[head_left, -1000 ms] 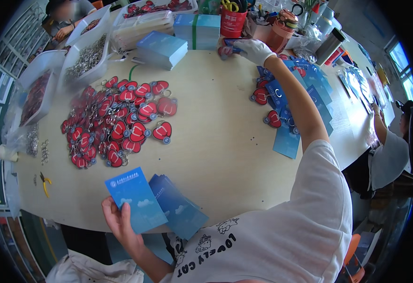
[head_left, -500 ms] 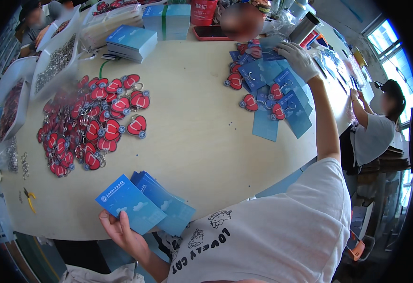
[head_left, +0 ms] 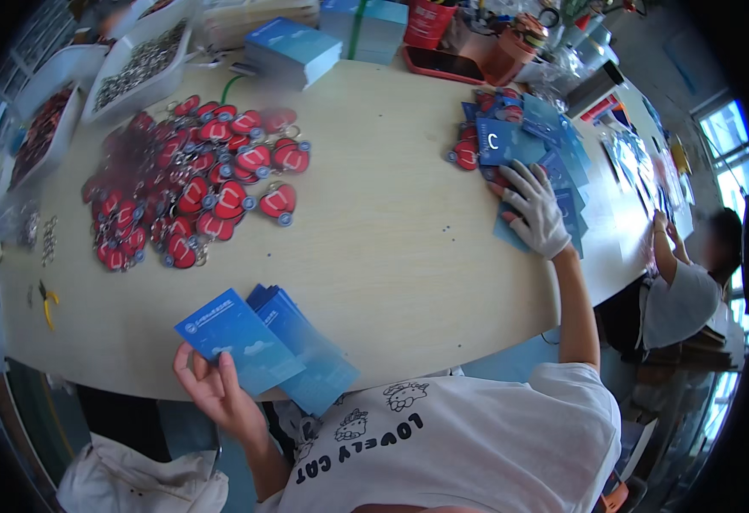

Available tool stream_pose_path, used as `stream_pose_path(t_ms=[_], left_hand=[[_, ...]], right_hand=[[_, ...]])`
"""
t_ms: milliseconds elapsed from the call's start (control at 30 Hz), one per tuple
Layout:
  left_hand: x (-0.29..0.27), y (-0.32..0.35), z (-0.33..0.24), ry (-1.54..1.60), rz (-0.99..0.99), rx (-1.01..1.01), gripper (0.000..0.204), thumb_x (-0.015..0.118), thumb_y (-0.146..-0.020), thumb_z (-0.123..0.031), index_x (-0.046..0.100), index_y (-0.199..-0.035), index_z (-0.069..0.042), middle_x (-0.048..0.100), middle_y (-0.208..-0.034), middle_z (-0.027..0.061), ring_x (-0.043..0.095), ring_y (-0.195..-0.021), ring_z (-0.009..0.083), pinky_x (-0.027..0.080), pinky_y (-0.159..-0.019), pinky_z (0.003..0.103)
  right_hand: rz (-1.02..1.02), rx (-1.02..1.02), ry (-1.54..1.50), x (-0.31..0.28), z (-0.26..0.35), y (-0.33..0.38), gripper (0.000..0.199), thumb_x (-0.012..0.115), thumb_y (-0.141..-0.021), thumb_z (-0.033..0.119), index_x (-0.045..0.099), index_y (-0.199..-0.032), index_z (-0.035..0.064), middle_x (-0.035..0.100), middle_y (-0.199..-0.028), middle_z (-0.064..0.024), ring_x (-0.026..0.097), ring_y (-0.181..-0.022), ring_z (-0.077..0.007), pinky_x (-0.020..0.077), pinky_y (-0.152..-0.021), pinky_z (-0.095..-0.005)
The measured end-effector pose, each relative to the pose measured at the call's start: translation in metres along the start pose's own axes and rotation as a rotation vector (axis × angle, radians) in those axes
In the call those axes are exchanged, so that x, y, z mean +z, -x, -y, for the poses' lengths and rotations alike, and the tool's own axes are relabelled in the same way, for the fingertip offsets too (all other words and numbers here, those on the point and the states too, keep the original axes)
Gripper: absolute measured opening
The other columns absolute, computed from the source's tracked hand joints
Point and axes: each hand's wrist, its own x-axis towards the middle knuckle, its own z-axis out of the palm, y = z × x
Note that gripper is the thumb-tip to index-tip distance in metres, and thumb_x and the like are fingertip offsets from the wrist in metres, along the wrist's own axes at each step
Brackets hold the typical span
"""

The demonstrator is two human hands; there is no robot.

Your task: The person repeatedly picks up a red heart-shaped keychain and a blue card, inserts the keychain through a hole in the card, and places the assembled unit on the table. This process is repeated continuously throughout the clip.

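My bare left hand (head_left: 217, 389) pinches a blue card (head_left: 242, 333) with its thumb on top, at the table's near edge. A small fanned stack of blue cards (head_left: 319, 363) lies partly under that card. At the right, my right hand (head_left: 535, 209), in a white glove with bare fingertips, rests spread over a loose pile of blue cards (head_left: 541, 120). Red keychains lie among these cards; one red keychain (head_left: 464, 154) shows at the pile's left side. What lies under the right palm is hidden.
A big heap of red keychains (head_left: 195, 201) covers the left of the table (head_left: 374, 197). Behind it stand white trays of metal parts (head_left: 139, 73) and stacked blue cards (head_left: 293, 51). Yellow-handled pliers (head_left: 48, 303) lie far left. A phone (head_left: 443, 64) lies at the back; a co-worker (head_left: 682, 291) sits right.
My right hand has come nearer from the back of the card pile and now spreads over its near part. The left hand still holds its card. The whole view has shifted.
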Motion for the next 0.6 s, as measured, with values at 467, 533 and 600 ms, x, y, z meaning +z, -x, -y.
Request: stream_pose_path(t_ms=[467,533,600], left_hand=[[-0.014,0.002,-0.005,0.326,-0.053,-0.113,0.041,0.052,-0.086,0.008,0.042,-0.125,0.0,0.055,-0.112,0.0106,0.049,-0.107,0.0152,0.035,-0.096,0.029],[-0.016,0.002,0.001,0.301,-0.074,-0.078,0.034,0.052,-0.087,0.005,0.044,-0.12,0.0,0.056,-0.109,0.0096,0.05,-0.104,0.0145,0.036,-0.093,0.028],[-0.018,0.009,0.004,0.239,-0.146,-0.048,0.029,0.053,-0.088,0.001,0.046,-0.115,0.0,0.056,-0.107,0.0088,0.05,-0.102,0.0139,0.037,-0.09,0.028]], right_hand=[[-0.312,-0.193,0.019,-0.01,-0.024,-0.027,0.034,0.06,-0.066,-0.001,0.06,-0.1,-0.0007,0.056,-0.124,-0.0201,0.051,-0.119,-0.0401,0.0379,-0.103,-0.049],[-0.43,-0.233,-0.014,-0.015,0.0,-0.04,0.033,0.062,-0.067,0.0,0.059,-0.099,-0.001,0.058,-0.121,-0.0202,0.053,-0.115,-0.0407,0.0396,-0.101,-0.0492],[-0.431,-0.411,-0.158,-0.029,0.048,-0.072,0.032,0.064,-0.074,0.003,0.056,-0.105,-0.0009,0.059,-0.12,-0.0209,0.055,-0.113,-0.0412,0.0404,-0.1,-0.0491]])
